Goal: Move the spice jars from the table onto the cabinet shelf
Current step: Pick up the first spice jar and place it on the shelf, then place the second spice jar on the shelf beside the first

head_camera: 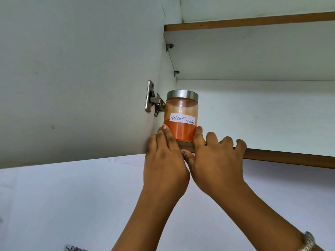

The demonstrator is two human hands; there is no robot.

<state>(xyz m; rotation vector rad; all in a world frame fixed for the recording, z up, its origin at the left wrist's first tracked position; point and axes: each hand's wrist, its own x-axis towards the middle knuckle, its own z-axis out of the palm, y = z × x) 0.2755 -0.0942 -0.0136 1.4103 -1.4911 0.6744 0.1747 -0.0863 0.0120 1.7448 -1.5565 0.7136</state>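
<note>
**Item: jar (181, 116).** Glass, with a metal lid (182, 94) and a white handwritten label (182, 120) reading "Red chilli Powder". Orange powder fills roughly the lower half. It stands upright at the far left end of the lower shelf (290, 157), near the front edge and just beside the hinge (153, 100).

**Left hand (164, 160).** Raised from below. The fingers are straight and pressed together, lying against the jar's lower left side.

**Right hand (218, 163).** Raised from below. The index finger is straight against the jar's lower right side. The other fingers are bent and slightly spread, with their tips on the shelf just right of the jar. A thumb tip lies across the shelf's brown front edge under the jar; whose thumb it is cannot be told.

**Surroundings.**
- The door (72, 78) is white and swung open at left.
- The upper shelf (253, 21) has a brown edge.
- A bracelet (309, 242) sits on the right wrist.
</note>
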